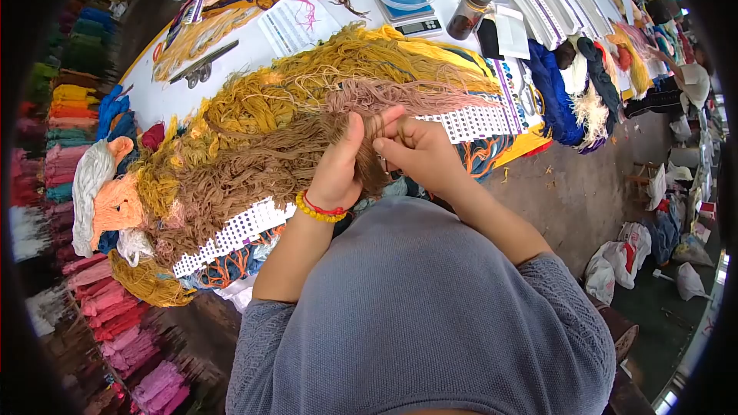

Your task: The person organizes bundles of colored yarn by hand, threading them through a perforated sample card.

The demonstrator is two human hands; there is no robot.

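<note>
A big heap of yarn lies on the white table (157, 92): brown yarn (254, 165), mustard yellow yarn (338, 61) and dusty pink yarn (400, 96). My left hand (338, 169), with a yellow and red bead bracelet at the wrist, grips a bunch of the brown yarn at the table's near edge. My right hand (419, 150) is right beside it, with fingers pinched on strands of the same brown bunch. A perforated colour chart strip (231, 234) runs under the yarn.
A digital scale (411, 19) carrying a clear bowl with blue contents and a brown jar (469, 11) stand at the back. Scissors (201, 65) lie at the left. Blue and white skeins (565, 96) hang off the right edge. Shelves of coloured yarn (73, 161) line the left; bags (615, 261) lie on the floor.
</note>
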